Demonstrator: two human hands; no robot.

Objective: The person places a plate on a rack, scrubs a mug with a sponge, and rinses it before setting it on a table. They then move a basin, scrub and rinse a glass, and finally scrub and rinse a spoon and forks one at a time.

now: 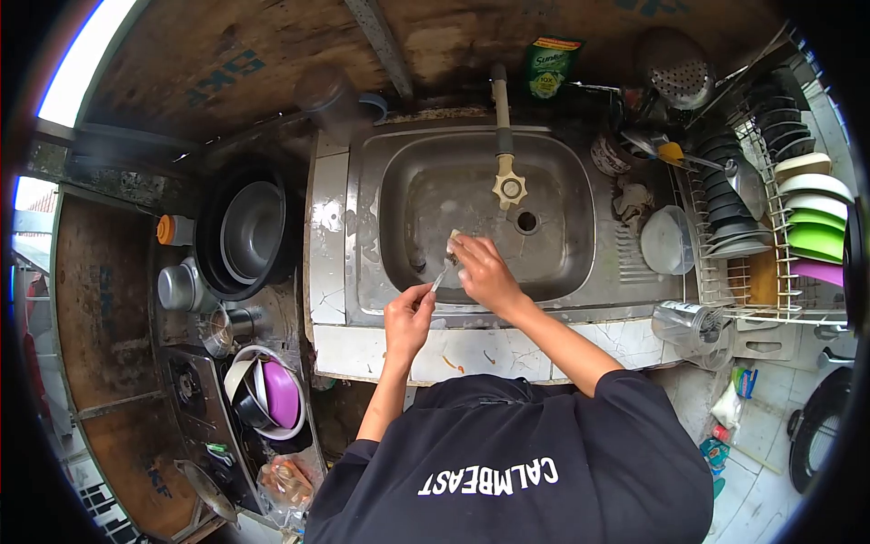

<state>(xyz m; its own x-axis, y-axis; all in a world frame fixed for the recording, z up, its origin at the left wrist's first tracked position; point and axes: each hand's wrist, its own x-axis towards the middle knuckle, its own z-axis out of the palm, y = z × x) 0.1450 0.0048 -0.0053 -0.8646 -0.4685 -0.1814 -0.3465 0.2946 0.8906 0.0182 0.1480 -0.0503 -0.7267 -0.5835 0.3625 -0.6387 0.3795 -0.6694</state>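
Hands: two, both over the near half of the basin.
Left hand [410, 317]: fingers pinched together on the lower end of one thin utensil [440, 276]; too small to tell whether it is a spoon or a fork.
Right hand [485, 272]: closed around one pale scrub pad [453, 241], which is pressed against the utensil's upper end.
Utensil's place: held slanting above the sink's near edge, between the two hands.
Sink [399, 195]: one steel basin with one drain hole [526, 220]; nothing shows lying in the basin.
Tap [508, 186]: one, its pipe running down from the back wall to over the basin.
Dish soap pouch [551, 67]: one, green, upright behind the sink.
Colander [678, 72]: one, metal, at the back right.
Dish rack [743, 304]: one, right of the sink. It holds a row of dark bowls on edge, and upright plates that look like three pale, two green and one purple.
Clear tub [667, 239]: one, on the drainboard.
Clear jug [687, 322]: one, lying on its side at the rack's near corner.
Stacked basins [250, 231]: one dark nest of several, left of the sink.
Metal pot [179, 286]: one, just beside the basins.
White bowl [237, 364]: one, with a purple plate and dark dishes in it.
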